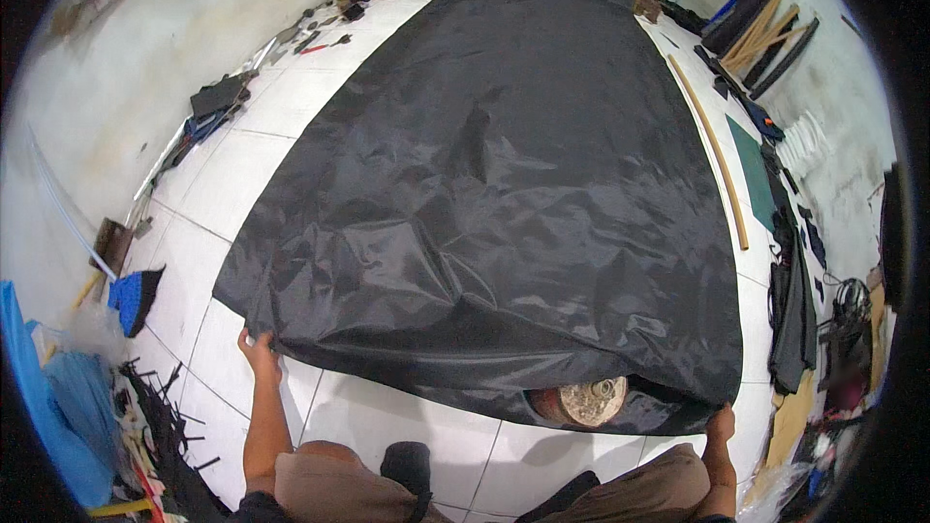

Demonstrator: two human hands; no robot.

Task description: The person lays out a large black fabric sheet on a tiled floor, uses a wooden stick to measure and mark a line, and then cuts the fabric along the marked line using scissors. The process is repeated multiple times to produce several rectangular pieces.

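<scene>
A large sheet of black fabric point(523, 165), shiny and creased, spreads over the white tiled floor and runs far back. At its near left corner my left hand point(260, 349) grips the edge between fingers and thumb. My right hand point(720, 420) pinches the near right corner. Along the near edge, between my hands, a round weight-like object point(589, 401) with a pale, worn top lies on the fabric. Part of its reddish side is covered by a fold.
A long wooden stick point(712, 155) lies along the fabric's right edge. A blue broom point(134, 300) and black strips point(170, 416) are at the left. Several tools point(325, 44) line the left wall. Dark cloth pieces point(792, 300) and wooden sticks point(765, 39) are along the right wall.
</scene>
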